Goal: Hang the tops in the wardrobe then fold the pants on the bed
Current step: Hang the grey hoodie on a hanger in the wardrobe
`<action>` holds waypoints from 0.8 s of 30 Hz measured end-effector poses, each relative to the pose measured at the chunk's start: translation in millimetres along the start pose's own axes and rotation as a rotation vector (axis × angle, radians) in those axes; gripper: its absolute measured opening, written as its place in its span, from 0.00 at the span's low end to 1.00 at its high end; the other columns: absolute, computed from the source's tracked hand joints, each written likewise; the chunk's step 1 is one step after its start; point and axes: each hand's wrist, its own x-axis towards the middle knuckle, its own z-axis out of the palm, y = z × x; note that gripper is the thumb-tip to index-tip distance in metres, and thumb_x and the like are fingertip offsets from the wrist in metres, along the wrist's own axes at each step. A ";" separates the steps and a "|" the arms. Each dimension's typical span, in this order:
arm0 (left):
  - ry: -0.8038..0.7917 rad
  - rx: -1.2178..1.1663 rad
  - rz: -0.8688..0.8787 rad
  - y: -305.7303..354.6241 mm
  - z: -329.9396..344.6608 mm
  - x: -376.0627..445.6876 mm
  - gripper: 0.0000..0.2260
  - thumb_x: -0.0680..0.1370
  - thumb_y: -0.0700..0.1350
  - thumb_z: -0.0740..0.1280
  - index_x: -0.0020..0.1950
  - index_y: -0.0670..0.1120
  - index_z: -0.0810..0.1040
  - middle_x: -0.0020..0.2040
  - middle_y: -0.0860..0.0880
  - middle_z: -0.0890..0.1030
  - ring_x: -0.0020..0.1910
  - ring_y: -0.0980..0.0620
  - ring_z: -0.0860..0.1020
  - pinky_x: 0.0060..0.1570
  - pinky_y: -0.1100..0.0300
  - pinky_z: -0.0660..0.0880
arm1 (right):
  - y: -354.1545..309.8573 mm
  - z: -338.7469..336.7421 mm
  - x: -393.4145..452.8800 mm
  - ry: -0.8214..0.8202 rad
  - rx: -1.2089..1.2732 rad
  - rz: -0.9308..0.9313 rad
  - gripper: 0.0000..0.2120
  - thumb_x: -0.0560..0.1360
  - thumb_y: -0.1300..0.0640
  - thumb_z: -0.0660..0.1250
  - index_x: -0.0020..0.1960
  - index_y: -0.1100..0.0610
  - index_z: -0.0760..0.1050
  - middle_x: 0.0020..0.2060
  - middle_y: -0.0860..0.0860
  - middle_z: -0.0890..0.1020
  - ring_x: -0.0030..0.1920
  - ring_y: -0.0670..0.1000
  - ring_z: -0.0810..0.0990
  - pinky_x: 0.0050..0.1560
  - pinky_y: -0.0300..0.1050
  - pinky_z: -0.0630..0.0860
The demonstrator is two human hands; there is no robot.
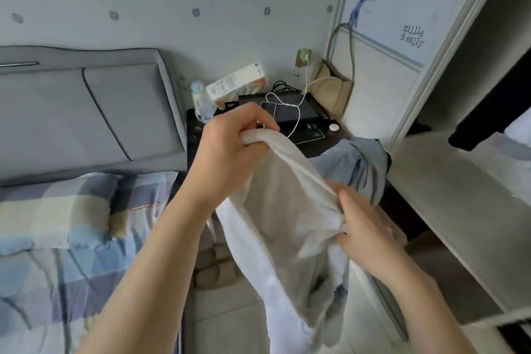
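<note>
A white garment [284, 227] hangs in front of me between the bed and the wardrobe. My left hand [230, 149] grips its upper edge, fingers curled over the fabric. Lower and to the right, my right hand [365, 227] pinches a bunch of the same cloth. I cannot tell whether it is a top or pants. Behind it, a blue-grey garment [359, 167] lies draped over the corner of the dark nightstand [313, 146]. The bed [71, 238] with its plaid cover is on the left. The open wardrobe [459, 181] with a pale shelf stands on the right.
The nightstand carries a box [238, 83], a bottle [201, 100], a black device [287, 109] with a white cable and a small white disc [334, 127]. A beige bag [333, 86] hangs by the wardrobe side. Slippers [212, 267] lie on the floor beside the bed.
</note>
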 end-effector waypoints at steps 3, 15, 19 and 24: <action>0.047 0.079 0.148 14.0 7.4 12.9 0.15 0.68 0.33 0.63 0.45 0.51 0.81 0.33 0.67 0.76 0.33 0.65 0.73 0.33 0.73 0.64 | -7.3 19.4 2.9 0.091 0.063 0.060 0.23 0.73 0.63 0.70 0.63 0.49 0.68 0.47 0.45 0.76 0.46 0.45 0.77 0.40 0.23 0.68; 0.065 -0.002 0.162 0.5 19.6 13.4 0.16 0.65 0.33 0.62 0.44 0.49 0.81 0.33 0.71 0.74 0.33 0.70 0.72 0.34 0.77 0.63 | -42.9 -3.2 22.2 -0.168 0.357 0.238 0.32 0.66 0.37 0.71 0.66 0.38 0.63 0.61 0.40 0.72 0.61 0.36 0.71 0.59 0.41 0.69; -0.015 0.087 0.226 -2.0 16.6 15.0 0.10 0.66 0.38 0.67 0.43 0.49 0.81 0.32 0.61 0.76 0.32 0.61 0.73 0.33 0.59 0.74 | -61.9 26.6 36.3 0.221 0.354 0.094 0.08 0.75 0.52 0.70 0.42 0.48 0.71 0.33 0.37 0.77 0.33 0.38 0.75 0.34 0.32 0.69; -0.141 0.221 0.293 -34.3 -5.1 14.5 0.09 0.67 0.52 0.70 0.46 0.53 0.81 0.34 0.62 0.71 0.32 0.63 0.70 0.32 0.67 0.66 | -58.7 6.6 33.1 0.445 0.463 0.118 0.10 0.79 0.65 0.59 0.44 0.54 0.75 0.33 0.49 0.79 0.32 0.48 0.76 0.35 0.37 0.70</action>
